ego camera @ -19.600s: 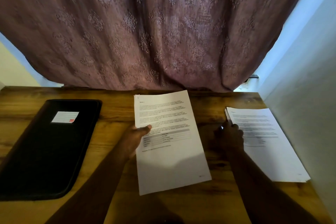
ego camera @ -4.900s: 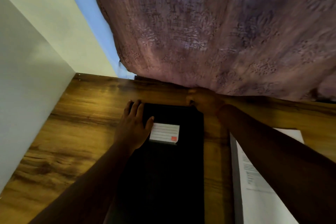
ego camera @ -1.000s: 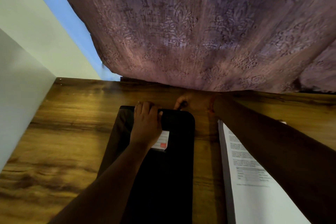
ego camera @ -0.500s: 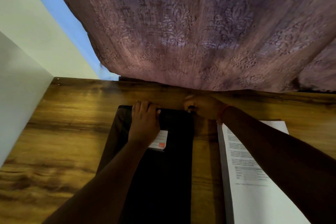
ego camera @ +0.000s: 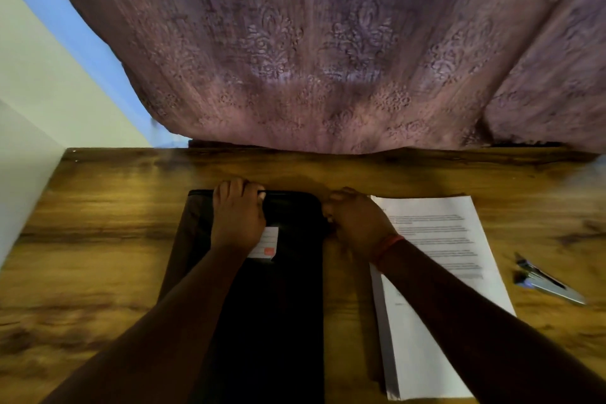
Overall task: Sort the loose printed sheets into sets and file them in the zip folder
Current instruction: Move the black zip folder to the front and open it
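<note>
— Why is my left hand (ego camera: 237,218) on the folder (ego camera: 262,289)?

— It pins the far end flat, fingers hooked over the edge, so my right hand (ego camera: 355,218), clenched at the folder's right corner, can probably work the zip. The sheets (ego camera: 436,272) wait stacked just right of the folder.
</note>
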Motion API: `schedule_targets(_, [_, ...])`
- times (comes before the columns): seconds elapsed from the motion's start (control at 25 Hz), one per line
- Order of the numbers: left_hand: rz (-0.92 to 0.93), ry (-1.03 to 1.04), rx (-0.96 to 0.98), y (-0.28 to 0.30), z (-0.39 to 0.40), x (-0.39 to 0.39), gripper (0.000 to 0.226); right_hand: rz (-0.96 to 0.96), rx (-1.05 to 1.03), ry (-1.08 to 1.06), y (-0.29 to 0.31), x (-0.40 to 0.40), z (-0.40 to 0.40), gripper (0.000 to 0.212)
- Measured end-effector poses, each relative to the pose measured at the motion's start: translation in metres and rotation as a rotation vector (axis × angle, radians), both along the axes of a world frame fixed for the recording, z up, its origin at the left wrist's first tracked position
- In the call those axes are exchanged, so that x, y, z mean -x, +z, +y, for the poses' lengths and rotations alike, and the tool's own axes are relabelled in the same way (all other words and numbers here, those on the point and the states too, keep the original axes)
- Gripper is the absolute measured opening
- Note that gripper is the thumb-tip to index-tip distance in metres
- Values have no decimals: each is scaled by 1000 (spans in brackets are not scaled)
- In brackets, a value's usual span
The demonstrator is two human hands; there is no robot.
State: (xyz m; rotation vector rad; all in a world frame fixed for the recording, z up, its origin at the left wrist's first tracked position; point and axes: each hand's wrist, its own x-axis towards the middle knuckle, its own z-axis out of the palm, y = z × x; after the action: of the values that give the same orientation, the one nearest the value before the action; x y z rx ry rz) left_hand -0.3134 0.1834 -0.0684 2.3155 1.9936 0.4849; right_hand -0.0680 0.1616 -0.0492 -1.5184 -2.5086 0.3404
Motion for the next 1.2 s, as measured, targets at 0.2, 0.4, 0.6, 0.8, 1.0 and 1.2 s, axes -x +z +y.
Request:
schedule_targets(0.2, [94,-331,-42,3,-26,-23,38,-35,44,-186,6,16,-12,22])
schedule_targets(0.4, [119,-429,123,10,-6,-46,43,-114,46,-276,16,25,-5,27])
schedule_targets(0.6, [-49,-356,254,18,16,-54,28,-154,107,-206,19,27,-24,21])
schedule_targets(0.8, [-132,-358,278,18,9,-56,23,-119,122,-229,23,23,-33,23])
schedule_targets(1.0, [-225,-379,384,32,13,-63,15,60,62,-411,25,32,-30,26])
schedule_targets(1.2, [-142,-456,529,36,22,-65,7,-24,113,-339,19,26,-38,28])
